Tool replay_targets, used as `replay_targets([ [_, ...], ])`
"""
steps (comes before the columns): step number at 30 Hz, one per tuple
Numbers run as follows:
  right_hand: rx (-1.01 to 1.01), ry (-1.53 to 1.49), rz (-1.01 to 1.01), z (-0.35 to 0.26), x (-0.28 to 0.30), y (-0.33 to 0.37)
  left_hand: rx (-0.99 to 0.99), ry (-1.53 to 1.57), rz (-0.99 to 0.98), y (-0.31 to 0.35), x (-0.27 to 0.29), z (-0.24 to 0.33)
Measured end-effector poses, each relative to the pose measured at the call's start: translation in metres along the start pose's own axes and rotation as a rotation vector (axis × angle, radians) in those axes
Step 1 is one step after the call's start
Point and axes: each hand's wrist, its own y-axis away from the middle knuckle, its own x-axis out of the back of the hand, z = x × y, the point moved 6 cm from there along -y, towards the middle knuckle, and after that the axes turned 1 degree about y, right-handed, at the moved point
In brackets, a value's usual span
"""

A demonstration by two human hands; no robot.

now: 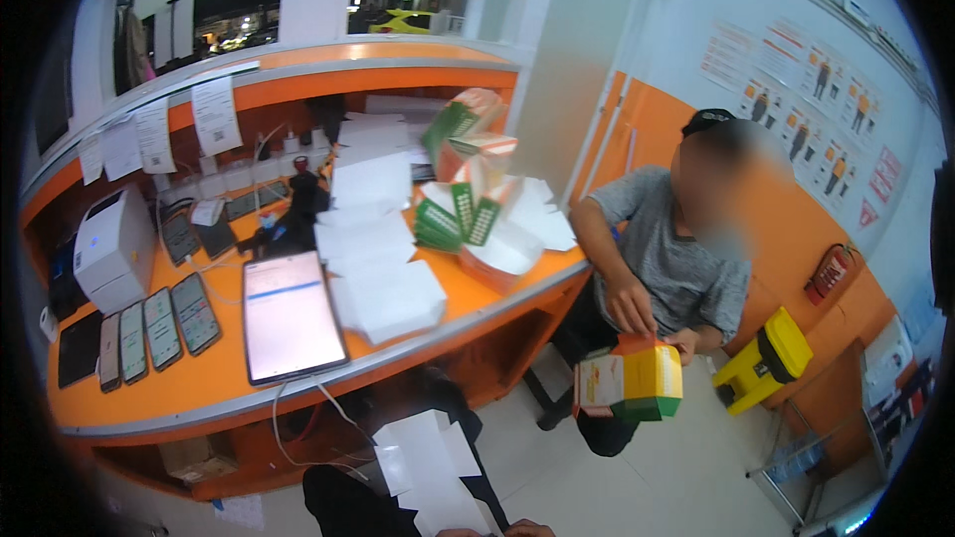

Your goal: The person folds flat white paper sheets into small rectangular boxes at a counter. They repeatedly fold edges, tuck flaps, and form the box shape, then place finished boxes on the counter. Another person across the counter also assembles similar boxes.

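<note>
A flat, unfolded cardboard box (430, 465), white side up with side flaps spread, lies tilted across my lap. At its near end, my left hand (459, 533) and my right hand (528, 529) just enter at the lower edge of the picture. Only a sliver of each shows, so their grip is hidden. To the right, a seated co-worker holds an orange, yellow and green carton (629, 383) in both hands. On the counter stand several folded orange, white and green cartons (476, 204), beside a row of flat white box blanks (388, 298).
The orange counter (214, 383) carries a tablet (291, 318), several phones (162, 328), a white label printer (115, 249) and cables. One white cable hangs off its front edge near my lap. A yellow bin (766, 363) and a fire extinguisher (829, 273) are behind the co-worker.
</note>
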Motion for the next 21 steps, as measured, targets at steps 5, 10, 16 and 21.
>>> replay_targets([
  [5, 0.004, -0.156, -0.002, 0.001, -0.003, -0.002, 0.077, 0.05, 0.008, -0.004, -0.003, -0.002],
  [10, -0.039, -0.082, -0.044, -0.012, -0.002, -0.003, 0.077, 0.038, 0.051, -0.006, -0.002, -0.005],
  [16, -0.127, -0.029, -0.052, -0.011, 0.002, 0.001, 0.007, 0.185, -0.031, -0.003, -0.002, -0.004],
  [21, -0.112, -0.068, -0.106, -0.013, -0.001, 0.001, -0.106, 0.249, -0.103, -0.001, -0.005, 0.003],
])
